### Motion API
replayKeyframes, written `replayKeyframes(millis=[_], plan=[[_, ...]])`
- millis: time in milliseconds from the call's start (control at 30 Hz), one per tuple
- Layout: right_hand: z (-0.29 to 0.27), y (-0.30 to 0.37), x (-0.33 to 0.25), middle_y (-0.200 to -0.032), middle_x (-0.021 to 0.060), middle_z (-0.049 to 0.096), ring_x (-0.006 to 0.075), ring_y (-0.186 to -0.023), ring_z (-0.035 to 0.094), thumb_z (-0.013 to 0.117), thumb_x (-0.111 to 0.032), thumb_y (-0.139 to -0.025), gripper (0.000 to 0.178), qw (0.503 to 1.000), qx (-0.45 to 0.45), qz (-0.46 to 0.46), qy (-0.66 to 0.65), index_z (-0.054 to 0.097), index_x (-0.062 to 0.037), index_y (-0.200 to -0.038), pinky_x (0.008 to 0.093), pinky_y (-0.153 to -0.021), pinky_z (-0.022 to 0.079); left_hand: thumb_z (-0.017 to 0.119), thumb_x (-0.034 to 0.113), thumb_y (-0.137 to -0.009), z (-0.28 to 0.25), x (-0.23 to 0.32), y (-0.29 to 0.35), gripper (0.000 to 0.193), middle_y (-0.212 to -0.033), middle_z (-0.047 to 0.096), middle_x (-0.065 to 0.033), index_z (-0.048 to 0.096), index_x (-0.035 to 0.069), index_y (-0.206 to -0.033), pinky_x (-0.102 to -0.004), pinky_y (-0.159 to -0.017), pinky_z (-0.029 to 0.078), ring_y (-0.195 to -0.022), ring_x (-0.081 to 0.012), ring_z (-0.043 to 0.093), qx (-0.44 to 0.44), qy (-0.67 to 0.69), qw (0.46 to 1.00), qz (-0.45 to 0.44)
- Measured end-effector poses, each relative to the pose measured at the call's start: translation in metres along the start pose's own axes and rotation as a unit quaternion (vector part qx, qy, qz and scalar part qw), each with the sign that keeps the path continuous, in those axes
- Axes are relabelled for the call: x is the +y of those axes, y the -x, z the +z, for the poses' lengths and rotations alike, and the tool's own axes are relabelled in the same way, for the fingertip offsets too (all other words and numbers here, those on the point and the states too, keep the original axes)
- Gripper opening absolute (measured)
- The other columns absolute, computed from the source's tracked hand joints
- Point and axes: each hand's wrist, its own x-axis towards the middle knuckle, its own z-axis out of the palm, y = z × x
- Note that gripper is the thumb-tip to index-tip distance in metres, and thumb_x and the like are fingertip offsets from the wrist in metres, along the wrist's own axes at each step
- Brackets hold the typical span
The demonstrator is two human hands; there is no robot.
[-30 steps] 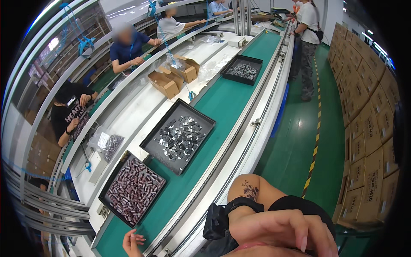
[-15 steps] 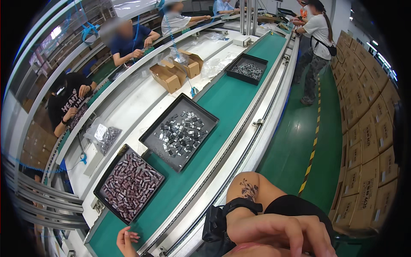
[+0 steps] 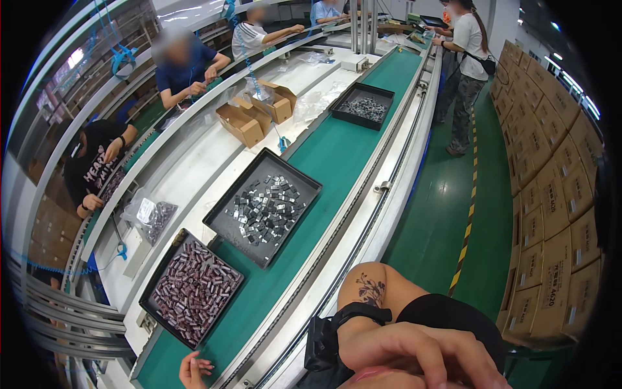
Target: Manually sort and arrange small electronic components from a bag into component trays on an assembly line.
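Observation:
At the lower edge, beside the near corner of a black tray (image 3: 144, 295) of dark reddish, cylinder-shaped parts (image 3: 197, 292), is my left hand (image 3: 193, 371). Its fingers are slightly bent and apart, and nothing shows in them. My right hand (image 3: 421, 350) hangs large and close at the bottom, over my lap and away from the belt. Its fingers droop loosely with a gap between them, nothing visible in them; some tips are cut off by the picture's edge. A black strap with a boxy device (image 3: 321, 343) circles the right wrist.
On the green belt (image 3: 285, 259) stand a black tray (image 3: 220, 223) of small black-and-silver parts and a farther tray (image 3: 334, 110) of metal pieces. Open cartons (image 3: 243, 126) and a bag of parts (image 3: 152, 217) lie beyond. Co-workers line the far side; stacked boxes (image 3: 551, 220) stand right.
The whole view has shifted a little, so the trays appear slightly lower and farther left. Across the line, the nearest co-worker's hands have moved. My hands keep nearly the same pose.

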Motion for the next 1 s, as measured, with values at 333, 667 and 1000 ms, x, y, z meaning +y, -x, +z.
replayKeyframes(millis=[333, 667, 1000], plan=[[0.001, 0.0, 0.003, -0.122, -0.0047, 0.055, 0.0084, -0.117, 0.046, 0.052, -0.015, -0.091, 0.026, 1.0, -0.017, 0.006, 0.025, 0.062, -0.02, -0.115, 0.0252, -0.083, 0.046, 0.053, 0.019, -0.092, -0.005, -0.006, -0.005, 0.024, -0.079, 0.064, -0.0076, 0.06, -0.001, -0.102, -0.0221, -0.057, 0.044, -0.066, -0.0127, 0.059, -0.025, -0.005, 1.0, 0.003], [0.024, -0.024, 0.056, -0.124, -0.0045, 0.054, 0.0087, -0.117, 0.046, 0.052, -0.015, -0.091, 0.026, 0.969, 0.06, -0.24, -0.029, 0.062, -0.0205, -0.114, 0.026, -0.085, 0.046, 0.053, 0.02, -0.093, -0.003, -0.005, -0.003, 0.024, -0.08, 0.065, -0.0073, 0.06, -0.001, -0.103, -0.0217, -0.057, 0.043, -0.066, -0.012, 0.059, -0.042, -0.001, 0.999, -0.004], [0.027, -0.024, 0.058, -0.125, -0.0042, 0.053, 0.009, -0.118, 0.045, 0.051, -0.016, -0.092, 0.026, 0.97, 0.061, -0.235, -0.025, 0.061, -0.0209, -0.116, 0.027, -0.087, 0.045, 0.053, 0.02, -0.093, -0.006, -0.01, -0.006, 0.024, -0.081, 0.065, -0.0066, 0.06, 0.0, -0.104, -0.021, -0.058, 0.043, -0.067, -0.0111, 0.058, -0.05, -0.006, 0.999, -0.016]])
